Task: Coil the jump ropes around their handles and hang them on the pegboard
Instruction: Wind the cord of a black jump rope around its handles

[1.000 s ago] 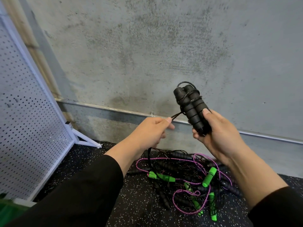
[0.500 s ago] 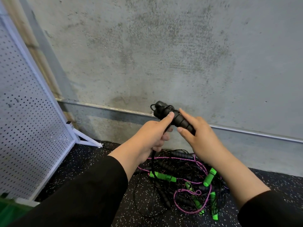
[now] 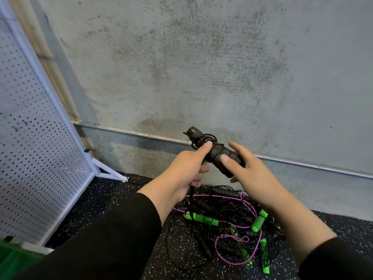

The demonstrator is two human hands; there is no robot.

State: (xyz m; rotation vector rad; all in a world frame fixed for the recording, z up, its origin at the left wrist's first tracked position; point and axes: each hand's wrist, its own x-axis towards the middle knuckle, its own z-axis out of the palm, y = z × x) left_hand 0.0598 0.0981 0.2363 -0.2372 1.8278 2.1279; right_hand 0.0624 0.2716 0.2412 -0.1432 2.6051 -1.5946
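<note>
A pair of black foam jump-rope handles [image 3: 215, 151] lies tilted between my hands, top end up-left, with thin black cord wound round them. My right hand [image 3: 245, 172] grips their lower end, thumb on top. My left hand [image 3: 186, 168] pinches the black cord [image 3: 192, 188], thumb pressed on the handles; the cord hangs down to the floor. A tangled pile of jump ropes [image 3: 232, 225] with black and green handles and purple cord lies on the floor below my hands. The white pegboard [image 3: 36, 150] stands at the left.
A grey concrete wall [image 3: 201, 67] with a metal strip [image 3: 302, 164] runs behind. The floor [image 3: 113, 201] is black speckled rubber. The pegboard's white foot [image 3: 110, 172] juts toward the pile. Something green [image 3: 12, 261] sits at the lower left corner.
The handles came down from upright in my right hand to a tilted position between both hands. My left hand moved in against them with the cord.
</note>
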